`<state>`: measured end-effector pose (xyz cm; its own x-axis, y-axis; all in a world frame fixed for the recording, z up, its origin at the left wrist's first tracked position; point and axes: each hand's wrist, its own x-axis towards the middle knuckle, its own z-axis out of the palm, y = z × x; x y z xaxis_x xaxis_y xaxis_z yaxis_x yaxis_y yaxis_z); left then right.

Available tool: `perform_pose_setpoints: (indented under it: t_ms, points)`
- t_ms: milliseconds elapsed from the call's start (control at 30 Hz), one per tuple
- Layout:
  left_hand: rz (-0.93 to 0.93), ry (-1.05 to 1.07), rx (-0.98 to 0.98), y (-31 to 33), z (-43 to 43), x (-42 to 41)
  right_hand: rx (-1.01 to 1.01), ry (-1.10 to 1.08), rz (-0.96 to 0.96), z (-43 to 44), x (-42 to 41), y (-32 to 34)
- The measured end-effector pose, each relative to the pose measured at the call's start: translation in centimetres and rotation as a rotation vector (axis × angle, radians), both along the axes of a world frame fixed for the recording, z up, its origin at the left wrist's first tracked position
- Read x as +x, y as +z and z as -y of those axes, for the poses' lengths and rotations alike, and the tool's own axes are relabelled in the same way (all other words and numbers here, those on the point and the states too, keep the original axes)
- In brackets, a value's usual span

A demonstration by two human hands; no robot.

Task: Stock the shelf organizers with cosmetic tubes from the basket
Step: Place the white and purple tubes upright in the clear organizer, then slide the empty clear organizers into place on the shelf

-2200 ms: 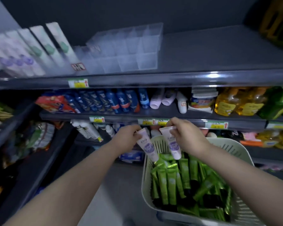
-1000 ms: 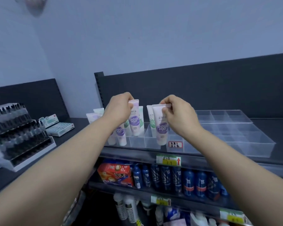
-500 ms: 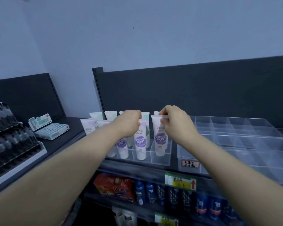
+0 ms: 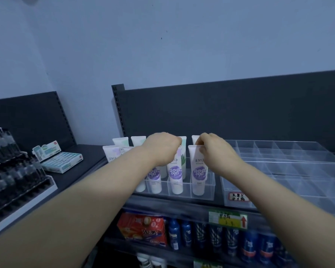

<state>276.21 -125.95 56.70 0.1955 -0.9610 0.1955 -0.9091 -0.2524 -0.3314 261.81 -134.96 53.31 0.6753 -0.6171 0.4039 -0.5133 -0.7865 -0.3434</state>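
On the top shelf stands a clear organizer with white cosmetic tubes upright in its front compartments. My left hand holds the top of a white tube with a purple label, which stands in a front slot. At the rightmost front slot, my right hand pinches the crimped top of a second purple-label tube that also stands in its slot. Several more tubes, some with green labels, fill the slots behind and to the left. The basket is out of view.
A larger clear organizer with bare compartments sits to the right, with a red-framed label on its front. A teal-and-white display box and a black tiered rack stand on the left. Blue cans and a red box fill the shelf below.
Both hands lifted a tube each from the basket up to the top shelf and lowered them into front slots of the organizer. Since half a second ago they sit slightly deeper.
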Motion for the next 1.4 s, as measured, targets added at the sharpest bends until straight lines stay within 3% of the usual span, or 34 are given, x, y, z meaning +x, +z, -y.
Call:
perform_pose_setpoints:
  t_ms: [100, 567, 1000, 1100, 1233, 1400]
  points:
    - [0.053, -0.034, -0.013, -0.3, 0.0, 0.4, 0.006, -0.031, -0.014, -0.2, 0.1, -0.2]
    - [-0.118, -0.006, 0.029, -0.2, -0.7, -0.1, -0.181, -0.123, -0.129, -2.0, -0.4, -0.5]
    - [-0.176, -0.048, -0.080, -1.8, -1.5, -0.1, -0.114, -0.168, -0.187, -3.3, -0.3, -0.9]
    - [-0.159, -0.085, -0.146, -1.4, -2.3, -0.6, -0.187, -0.198, -0.149, -3.6, -1.2, -0.9]
    - [-0.072, -0.158, -0.232, -1.1, -3.0, -2.2, -0.276, -0.283, -0.238, -3.8, -3.9, -1.3]
    - [-0.008, -0.297, -0.231, -1.7, -2.7, -5.7, -0.196, -0.398, -0.293, -4.6, -9.3, -2.6]
